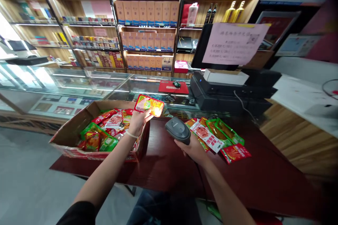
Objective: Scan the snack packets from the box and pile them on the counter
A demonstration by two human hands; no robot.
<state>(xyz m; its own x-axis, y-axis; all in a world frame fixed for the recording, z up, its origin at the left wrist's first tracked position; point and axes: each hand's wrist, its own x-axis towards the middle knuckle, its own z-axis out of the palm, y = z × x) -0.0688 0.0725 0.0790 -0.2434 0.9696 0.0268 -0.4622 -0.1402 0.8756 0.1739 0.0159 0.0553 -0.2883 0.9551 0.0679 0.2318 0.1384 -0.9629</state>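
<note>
My left hand [139,121] is raised above the cardboard box [69,133] and grips a red and yellow snack packet [149,105] by its lower edge. My right hand [192,147] holds a dark grey barcode scanner [177,129], its head turned toward the packet; a bright patch lights the packet's right side. The box is full of red and green snack packets [105,133]. To the right of the scanner, several more packets [216,136] lie in a loose pile on the dark red table [258,179].
A black cash register with a screen and a pink paper notice [232,44] stands behind the pile. Glass display counters [87,82] run across the back, with a red mouse pad and mouse [174,86]. Tall shelves of boxed goods and bottles [148,24] fill the wall.
</note>
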